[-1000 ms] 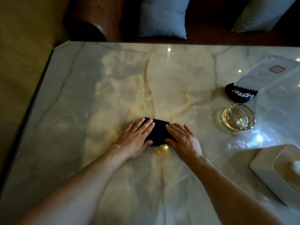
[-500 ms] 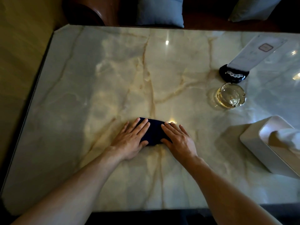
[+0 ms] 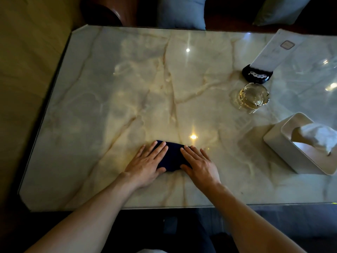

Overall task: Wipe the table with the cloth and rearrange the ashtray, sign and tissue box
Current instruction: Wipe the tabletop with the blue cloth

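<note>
We find a folded dark navy cloth (image 3: pixel 171 157) lying flat on the pale veined marble table (image 3: pixel 109 106), close to the table's near edge and roughly midway along it. Both hands are pressed on this cloth, palms down and fingers extended flat, with nothing gripped. The left hand (image 3: pixel 145 163) covers the cloth's left end; the right hand (image 3: pixel 199 164) covers its right end. The two hands lie side by side with a strip of cloth showing between them; they do not touch each other. Both forearms are bare.

Taking the cloth as our reference, three objects stand to its right and farther from the near edge. The round clear glass ashtray (image 3: pixel 253 96) sits well apart from the cloth, up and to the right. Just beyond the ashtray, and very close to it, stands the sign: a white card in a black curved holder (image 3: pixel 257 75), the card leaning away toward the table's far right corner. The white rectangular tissue box (image 3: pixel 295 150), with a white tissue (image 3: pixel 317 136) protruding from its top, stands to the right of the cloth near the table's right side, nearer to us than the ashtray and apart from it.

Beyond the table's far edge we note two grey-blue cushions (image 3: pixel 182 11). Ceiling-light reflections show on the marble.
</note>
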